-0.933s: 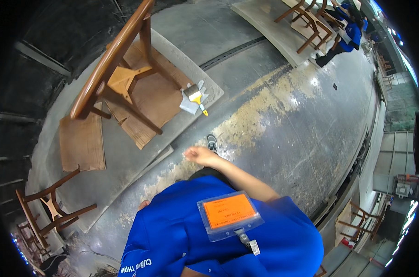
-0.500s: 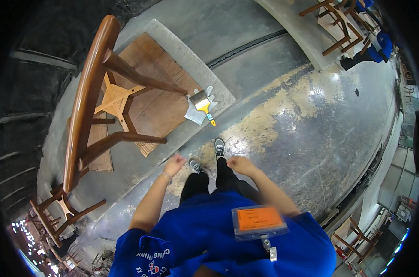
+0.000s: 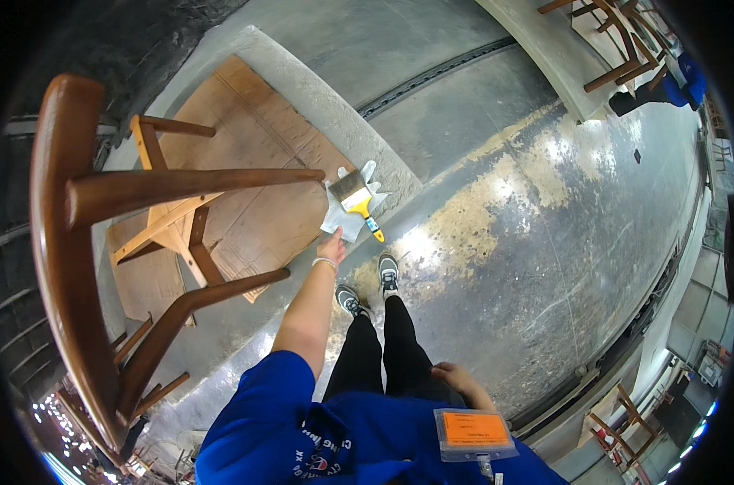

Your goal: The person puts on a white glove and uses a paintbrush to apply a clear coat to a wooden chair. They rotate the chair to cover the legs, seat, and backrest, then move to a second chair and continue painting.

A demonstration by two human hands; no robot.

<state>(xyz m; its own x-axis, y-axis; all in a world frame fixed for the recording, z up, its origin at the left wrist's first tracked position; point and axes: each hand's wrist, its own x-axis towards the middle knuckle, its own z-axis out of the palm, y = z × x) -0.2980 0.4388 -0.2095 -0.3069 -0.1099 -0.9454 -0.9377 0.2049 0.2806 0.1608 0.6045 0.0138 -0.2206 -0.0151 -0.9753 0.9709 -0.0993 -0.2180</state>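
Note:
My left hand [image 3: 332,246] reaches forward to the near edge of the white gloves [image 3: 338,217], fingers stretched out; I cannot tell whether the fingertips touch them. On top of the gloves lies a wide flat paintbrush [image 3: 357,199] with dark bristles and a yellow handle pointing toward me. My right hand [image 3: 456,380] hangs low beside my right thigh, its fingers curled in with nothing seen in them. A brown wooden chair [image 3: 173,182] lies tipped over to the left, one leg ending beside the gloves.
Brown cardboard [image 3: 262,121] lies under the chair on a raised grey slab [image 3: 399,166]. My shoes [image 3: 389,273] stand on the worn floor near the slab's edge. More chairs [image 3: 617,48] and a person in blue [image 3: 690,81] are at the far right.
My left hand has moved forward to the gloves. My right hand has dropped back toward my thigh. The chair appears larger and further left as my view shifts.

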